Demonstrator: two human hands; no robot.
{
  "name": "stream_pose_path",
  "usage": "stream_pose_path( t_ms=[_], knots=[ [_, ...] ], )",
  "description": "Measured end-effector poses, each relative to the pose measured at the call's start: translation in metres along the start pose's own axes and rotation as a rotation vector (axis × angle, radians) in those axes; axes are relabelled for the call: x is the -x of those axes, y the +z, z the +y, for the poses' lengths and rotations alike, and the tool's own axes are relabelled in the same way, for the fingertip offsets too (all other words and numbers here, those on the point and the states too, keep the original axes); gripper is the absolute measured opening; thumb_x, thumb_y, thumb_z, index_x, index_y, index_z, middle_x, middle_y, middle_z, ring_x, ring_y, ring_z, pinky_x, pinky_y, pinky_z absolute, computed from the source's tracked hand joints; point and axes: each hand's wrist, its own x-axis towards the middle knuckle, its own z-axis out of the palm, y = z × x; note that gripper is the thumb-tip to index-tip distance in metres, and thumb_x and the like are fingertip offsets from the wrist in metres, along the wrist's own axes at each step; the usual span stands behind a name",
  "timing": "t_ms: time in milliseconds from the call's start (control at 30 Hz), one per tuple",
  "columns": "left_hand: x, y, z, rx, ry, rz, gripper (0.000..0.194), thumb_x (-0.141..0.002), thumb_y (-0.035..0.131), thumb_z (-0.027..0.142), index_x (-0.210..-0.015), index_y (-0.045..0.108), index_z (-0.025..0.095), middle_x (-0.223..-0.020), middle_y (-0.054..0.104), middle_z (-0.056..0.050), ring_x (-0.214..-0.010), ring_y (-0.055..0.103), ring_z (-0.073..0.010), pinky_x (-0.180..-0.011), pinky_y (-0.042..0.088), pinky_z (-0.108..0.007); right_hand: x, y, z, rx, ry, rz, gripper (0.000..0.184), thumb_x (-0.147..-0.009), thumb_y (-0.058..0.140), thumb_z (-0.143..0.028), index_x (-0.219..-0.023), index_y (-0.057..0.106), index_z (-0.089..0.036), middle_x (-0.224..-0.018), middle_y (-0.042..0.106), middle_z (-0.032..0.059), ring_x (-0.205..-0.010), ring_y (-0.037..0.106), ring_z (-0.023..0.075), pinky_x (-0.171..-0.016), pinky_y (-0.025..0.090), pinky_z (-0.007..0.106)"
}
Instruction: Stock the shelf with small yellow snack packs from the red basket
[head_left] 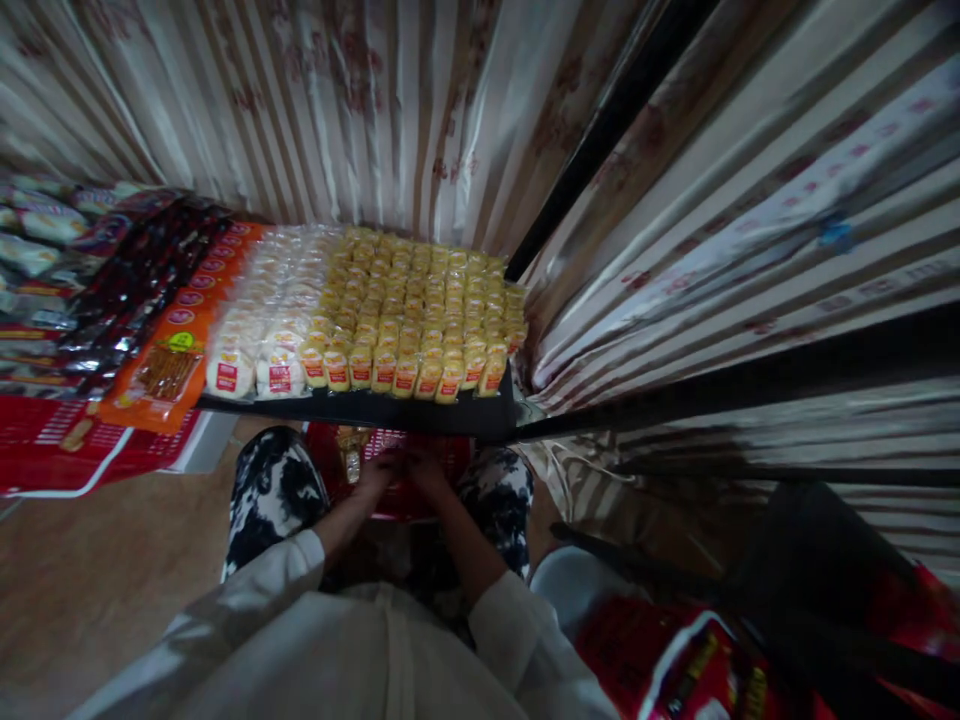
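Note:
Between my knees, just below the shelf edge, my left hand (384, 466) and my right hand (424, 472) come close together over a red bag (450, 458) with white print. The fingers of both hands curl inward. Dim light and the hands themselves hide what is between them. A few gold-wrapped packets (351, 452) lie on the red bag, left of my left hand. Ahead, rows of small yellow snack packs (412, 320) with red-orange labels stand on a black shelf (465, 412). White-wrapped packs (279, 368) with red labels stand beside them.
Left along the shelf are an orange snack packet (176, 350), dark shiny packets (127, 290) and other packs. A red printed sheet or bag (67, 450) lies below them. Striped curtains (360, 110) hang behind. At lower right are a pale rounded container (574, 585) and a red package (637, 650).

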Motion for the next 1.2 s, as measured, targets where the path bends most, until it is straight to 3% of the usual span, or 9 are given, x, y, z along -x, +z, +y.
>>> stream_pose_path(
  t_ms=[133,367,467,600,733,900,1067,1200],
  knots=[
    [0.018,-0.009,0.020,0.091,0.005,-0.037,0.005,-0.061,0.063,0.010,-0.065,0.062,0.013,-0.053,0.057,0.002,-0.044,0.047,-0.0064,-0.045,0.035,-0.017,0.007,-0.011,-0.021,0.002,-0.009,0.026,0.024,-0.076,0.051,-0.014,-0.089,0.069,-0.022,-0.091,0.071,0.0030,-0.089,0.064,0.0176,-0.087,0.046,0.032],
    [0.060,-0.033,0.065,0.214,-0.001,-0.125,0.027,-0.057,0.049,-0.001,-0.078,0.064,0.008,-0.066,0.062,-0.002,-0.049,0.051,-0.0060,-0.047,0.041,-0.015,0.029,-0.037,-0.048,-0.036,-0.080,0.079,0.029,-0.074,0.060,-0.024,-0.102,0.065,-0.021,-0.102,0.068,0.0049,-0.100,0.061,0.0198,-0.093,0.043,0.034],
    [0.079,-0.040,0.077,0.290,-0.019,-0.180,0.028,-0.059,0.048,-0.003,-0.080,0.064,0.007,-0.070,0.065,-0.006,-0.056,0.058,-0.0091,-0.051,0.045,-0.017,0.039,-0.046,-0.052,-0.165,-0.042,0.063,0.039,-0.073,0.062,-0.032,-0.109,0.061,-0.018,-0.106,0.066,0.0078,-0.101,0.060,0.0210,-0.092,0.044,0.036],
    [0.096,-0.043,0.085,0.382,-0.008,-0.279,0.024,-0.065,0.049,-0.002,-0.081,0.064,0.007,-0.076,0.067,-0.009,-0.065,0.063,-0.0126,-0.062,0.051,-0.020,0.053,-0.054,-0.062,-0.488,0.064,-0.067,0.031,-0.069,0.063,-0.039,-0.093,0.064,-0.019,-0.087,0.069,0.0036,-0.082,0.064,0.0190,-0.074,0.051,0.032],
    [0.106,-0.040,0.092,0.446,0.011,-0.318,0.016,-0.070,0.055,0.004,-0.081,0.065,0.008,-0.081,0.068,-0.010,-0.073,0.064,-0.0135,-0.067,0.051,-0.020,0.067,-0.063,-0.080,-0.756,0.134,-0.104,0.031,-0.062,0.069,-0.043,-0.082,0.063,-0.020,-0.075,0.068,0.0013,-0.067,0.063,0.0161,-0.058,0.049,0.026],
    [0.116,-0.033,0.111,0.303,0.153,-0.390,0.021,-0.070,0.068,0.025,-0.086,0.066,0.011,-0.088,0.067,-0.008,-0.078,0.061,-0.0142,-0.065,0.048,-0.020,0.076,-0.076,-0.096,-0.894,0.089,0.033,0.041,-0.059,0.073,-0.046,-0.085,0.061,-0.017,-0.073,0.067,0.0015,-0.056,0.059,0.0102,-0.053,0.045,0.022],
    [0.119,-0.016,0.125,0.016,0.280,-0.369,0.037,-0.055,0.079,0.028,-0.084,0.062,0.013,-0.074,0.064,-0.002,-0.066,0.058,-0.0113,-0.062,0.043,-0.021,0.072,-0.092,-0.104,-0.911,-0.014,0.198,0.046,-0.059,0.072,-0.046,-0.093,0.059,-0.017,-0.072,0.065,-0.0003,-0.058,0.058,0.0100,-0.055,0.046,0.022],
    [0.112,0.007,0.129,0.071,0.371,-0.339,0.047,-0.052,0.078,0.025,-0.093,0.058,0.015,-0.074,0.063,0.000,-0.064,0.059,-0.0117,-0.064,0.044,-0.023,0.065,-0.099,-0.104,-0.928,-0.083,0.272,0.054,-0.062,0.070,-0.042,-0.107,0.053,-0.018,-0.086,0.068,0.0031,-0.075,0.065,0.0157,-0.069,0.052,0.028]
  ],
)
